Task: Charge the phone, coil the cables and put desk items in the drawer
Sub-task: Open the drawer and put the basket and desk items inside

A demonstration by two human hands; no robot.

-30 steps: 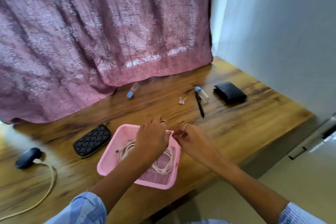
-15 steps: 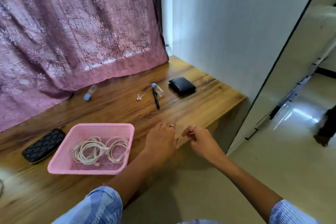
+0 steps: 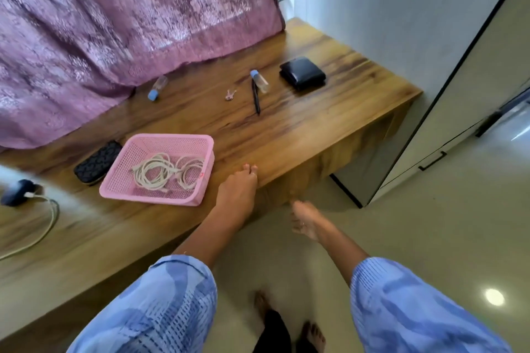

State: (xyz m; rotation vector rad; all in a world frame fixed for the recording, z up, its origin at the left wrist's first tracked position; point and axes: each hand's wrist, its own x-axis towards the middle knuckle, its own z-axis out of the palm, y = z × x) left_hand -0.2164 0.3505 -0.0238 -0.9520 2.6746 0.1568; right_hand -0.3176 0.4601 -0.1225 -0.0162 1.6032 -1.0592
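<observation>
We are standing back from the desk (image 3: pixel 301 135) now, and both our hands have left the basket (image 3: pixel 160 172), which they were over a second ago. Our left hand (image 3: pixel 236 190) is lying flat on the desk's front edge just right of the basket, fingers straight and holding nothing. Our right hand (image 3: pixel 304 219) is hanging below the edge in front of the desk, blurred, fingers loosely spread and empty (half a second ago it was pinched shut at the edge). The two coiled white cables (image 3: pixel 169 170) are sitting inside the basket as before. A patterned black case (image 3: pixel 97 160) is lying just left of the basket, touching it or nearly so. Further back, a pen (image 3: pixel 255 99), keys (image 3: pixel 230 94), two blue-capped bottles (image 3: pixel 259 82) and a wallet (image 3: pixel 302 73) are resting where they were. At the far left a dark charger (image 3: pixel 17 192) with its cable (image 3: pixel 43 226) is showing again. We are seeing no readable writing anywhere.
</observation>
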